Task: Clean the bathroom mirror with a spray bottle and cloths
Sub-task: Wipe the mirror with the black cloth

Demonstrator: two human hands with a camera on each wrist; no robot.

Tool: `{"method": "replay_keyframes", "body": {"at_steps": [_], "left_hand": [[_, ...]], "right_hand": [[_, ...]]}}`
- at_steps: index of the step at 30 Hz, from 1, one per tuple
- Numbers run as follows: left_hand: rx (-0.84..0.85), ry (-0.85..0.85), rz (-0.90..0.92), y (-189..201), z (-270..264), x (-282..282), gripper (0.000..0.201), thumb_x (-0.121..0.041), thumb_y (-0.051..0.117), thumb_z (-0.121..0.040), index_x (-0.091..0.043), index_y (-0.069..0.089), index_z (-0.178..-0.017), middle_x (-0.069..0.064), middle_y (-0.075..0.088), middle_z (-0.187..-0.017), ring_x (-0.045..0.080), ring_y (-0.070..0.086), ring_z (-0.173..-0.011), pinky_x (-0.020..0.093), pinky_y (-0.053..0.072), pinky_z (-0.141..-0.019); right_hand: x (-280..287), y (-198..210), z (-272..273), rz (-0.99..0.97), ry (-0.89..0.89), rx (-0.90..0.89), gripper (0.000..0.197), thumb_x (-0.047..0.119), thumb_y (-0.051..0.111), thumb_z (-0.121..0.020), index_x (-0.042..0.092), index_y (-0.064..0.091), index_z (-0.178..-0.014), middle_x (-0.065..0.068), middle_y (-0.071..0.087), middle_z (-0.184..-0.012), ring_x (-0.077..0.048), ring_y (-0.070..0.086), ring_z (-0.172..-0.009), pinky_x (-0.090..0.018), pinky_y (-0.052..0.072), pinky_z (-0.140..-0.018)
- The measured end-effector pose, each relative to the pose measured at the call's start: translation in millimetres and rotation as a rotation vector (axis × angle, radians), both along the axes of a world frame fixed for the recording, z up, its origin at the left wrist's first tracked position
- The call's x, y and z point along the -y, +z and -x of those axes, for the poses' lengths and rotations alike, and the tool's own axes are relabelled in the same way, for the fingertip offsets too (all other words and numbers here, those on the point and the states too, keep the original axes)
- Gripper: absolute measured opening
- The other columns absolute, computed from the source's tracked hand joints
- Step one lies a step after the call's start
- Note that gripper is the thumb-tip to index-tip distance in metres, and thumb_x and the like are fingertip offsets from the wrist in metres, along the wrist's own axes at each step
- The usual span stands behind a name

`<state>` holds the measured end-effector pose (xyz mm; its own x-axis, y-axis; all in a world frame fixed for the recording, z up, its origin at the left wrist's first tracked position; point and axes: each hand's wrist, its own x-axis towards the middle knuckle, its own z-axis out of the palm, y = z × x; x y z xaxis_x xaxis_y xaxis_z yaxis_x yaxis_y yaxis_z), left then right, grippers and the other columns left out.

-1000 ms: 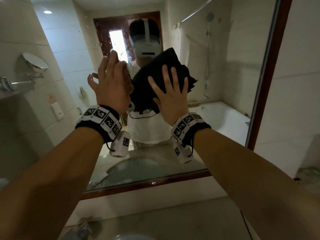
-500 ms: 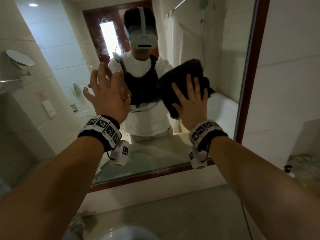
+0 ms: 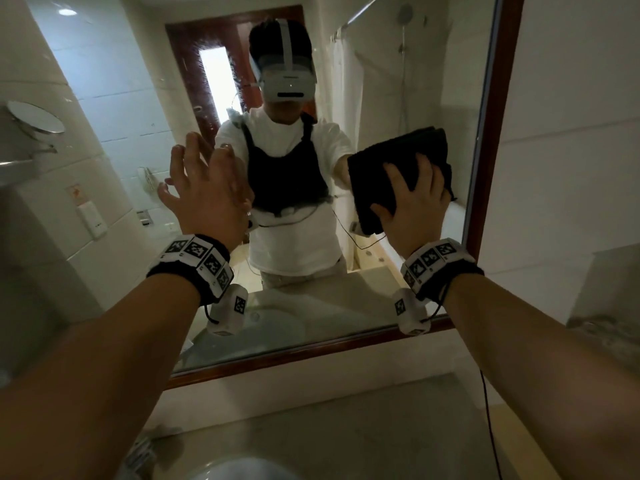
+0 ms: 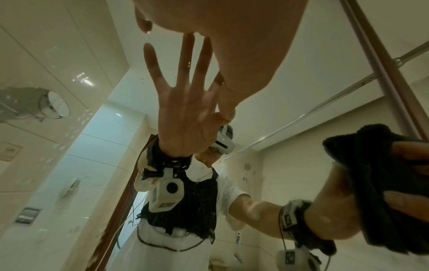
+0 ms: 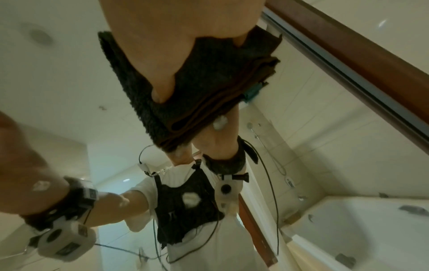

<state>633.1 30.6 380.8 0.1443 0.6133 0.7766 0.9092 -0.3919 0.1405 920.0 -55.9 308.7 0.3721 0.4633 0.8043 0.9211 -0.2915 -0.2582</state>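
Observation:
The wood-framed bathroom mirror [image 3: 398,81] fills the head view. My right hand [image 3: 415,199] lies with flat, spread fingers on a folded dark cloth [image 3: 381,168] and presses it against the glass close to the right frame [image 3: 495,133]. The right wrist view shows the cloth [image 5: 209,82] folded in several layers under my palm [image 5: 162,45]. My left hand [image 3: 207,188] rests flat on the glass left of centre, fingers spread, holding nothing. In the left wrist view its palm [image 4: 243,45] meets its own reflection. No spray bottle is in view.
A stone counter [image 3: 346,427] runs below the mirror, with a sink basin [image 3: 249,469] at the bottom edge. A round shaving mirror [image 3: 34,116] juts from the left wall. Glass items [image 3: 609,327] stand on the right. A bathtub and shower show in the reflection.
My right hand has slid the cloth across the glass to the right and a little lower, up to the right frame. The left hand has stayed flat on the mirror.

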Motion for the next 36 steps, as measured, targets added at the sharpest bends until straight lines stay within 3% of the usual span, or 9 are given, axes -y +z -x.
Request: {"method": "replay_keyframes", "body": {"at_steps": [5,9,14,20,24,29,36], "left_hand": [[0.0,-0.003,-0.014,-0.6,0.2,-1.7,0.089,-0.022,0.082,-0.071,-0.03,0.03,-0.143,0.009,0.009,-0.164,0.035,0.008,-0.151,0.068,0.021,-0.11],[-0.012,-0.005,-0.016,-1.0,2.3,-2.8,0.087,-0.021,0.079,-0.072,-0.029,0.03,-0.143,0.009,0.008,-0.164,0.036,0.008,-0.15,0.067,0.022,-0.11],[-0.025,0.002,-0.024,-2.3,3.2,-3.4,0.089,-0.023,0.079,-0.071,-0.029,0.03,-0.145,0.009,0.006,-0.165,0.035,0.008,-0.151,0.066,0.025,-0.109],[-0.06,0.004,-0.025,-1.1,7.5,-3.7,0.089,-0.025,0.079,-0.072,-0.03,0.031,-0.146,0.009,0.007,-0.165,0.035,0.009,-0.15,0.068,0.021,-0.109],[-0.069,0.012,-0.03,2.8,10.8,-0.7,0.087,-0.031,0.082,-0.072,-0.031,0.034,-0.144,0.008,0.012,-0.163,0.037,0.014,-0.148,0.071,0.02,-0.109],[-0.069,0.023,-0.041,4.1,11.4,2.4,0.083,-0.035,0.084,-0.071,-0.027,0.036,-0.139,0.009,0.018,-0.161,0.038,0.019,-0.146,0.072,0.019,-0.109],[-0.033,0.02,-0.031,3.2,5.4,4.2,0.087,-0.031,0.085,-0.07,-0.027,0.034,-0.141,0.009,0.016,-0.162,0.037,0.017,-0.148,0.072,0.022,-0.108]], "right_hand": [[4.7,19.7,-2.9,-0.009,0.089,-0.034,0.069,0.048,0.075,-0.072,0.026,0.048,-0.132,-0.016,0.046,-0.123,-0.036,0.046,-0.111,-0.051,0.043,-0.095],[-3.5,19.8,12.3,-0.009,0.29,-0.213,0.06,0.033,0.075,-0.079,0.017,0.048,-0.13,-0.015,0.051,-0.119,-0.035,0.051,-0.109,-0.044,0.046,-0.09],[-23.5,30.9,61.3,0.036,0.317,-0.09,0.045,0.041,0.071,-0.081,0.016,0.054,-0.115,-0.014,0.057,-0.109,-0.033,0.057,-0.095,-0.032,0.041,-0.07],[-49.5,39.5,122.0,0.077,0.336,0.101,0.036,0.041,0.067,-0.084,0.021,0.056,-0.113,-0.012,0.057,-0.113,-0.033,0.057,-0.099,-0.035,0.046,-0.071],[-43.5,37.4,99.8,0.06,0.394,0.01,0.029,0.039,0.067,-0.084,0.02,0.058,-0.104,-0.006,0.06,-0.104,-0.028,0.059,-0.094,-0.028,0.038,-0.066],[-9.9,27.5,30.8,-0.021,0.337,-0.32,0.027,0.038,0.066,-0.086,0.018,0.056,-0.1,0.0,0.052,-0.097,-0.021,0.052,-0.085,-0.031,0.039,-0.069],[-2.9,26.0,11.1,-0.022,0.29,-0.394,0.033,0.039,0.068,-0.084,0.017,0.052,-0.103,0.002,0.048,-0.098,-0.019,0.049,-0.086,-0.031,0.038,-0.072]]}}
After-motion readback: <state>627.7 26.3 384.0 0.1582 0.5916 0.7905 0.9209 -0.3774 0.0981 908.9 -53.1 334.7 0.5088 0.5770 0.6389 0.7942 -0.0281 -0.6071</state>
